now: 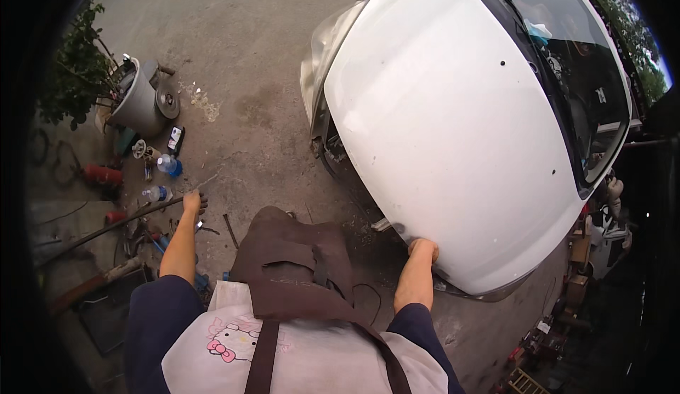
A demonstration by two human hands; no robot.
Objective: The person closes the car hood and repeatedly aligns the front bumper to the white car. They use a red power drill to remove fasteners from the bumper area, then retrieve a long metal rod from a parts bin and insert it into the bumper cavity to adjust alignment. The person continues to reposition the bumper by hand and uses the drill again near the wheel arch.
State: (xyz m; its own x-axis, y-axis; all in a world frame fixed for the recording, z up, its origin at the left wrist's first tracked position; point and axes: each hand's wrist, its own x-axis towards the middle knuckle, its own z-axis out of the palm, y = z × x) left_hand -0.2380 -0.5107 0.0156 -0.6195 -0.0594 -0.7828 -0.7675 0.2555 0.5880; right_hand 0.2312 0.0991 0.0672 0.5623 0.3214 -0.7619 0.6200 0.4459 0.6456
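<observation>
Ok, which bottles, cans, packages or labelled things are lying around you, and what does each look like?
Plastic bottle: on the ground ahead of the left hand, clear with a blue base.
Second plastic bottle: just left of that hand, clear, lying down.
Flat pack: beside the grey bucket, dark with a white label.
Red can: further left, lying down.

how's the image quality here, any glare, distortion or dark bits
Head view: strong fisheye bending, so the white car hood bulges and the frame corners go black; soft, even daylight with faint shadows on the concrete ground; mild sheen on the windshield; right hand on the hood edge and left hand both fairly sharp; the far right rim is murky.
</observation>
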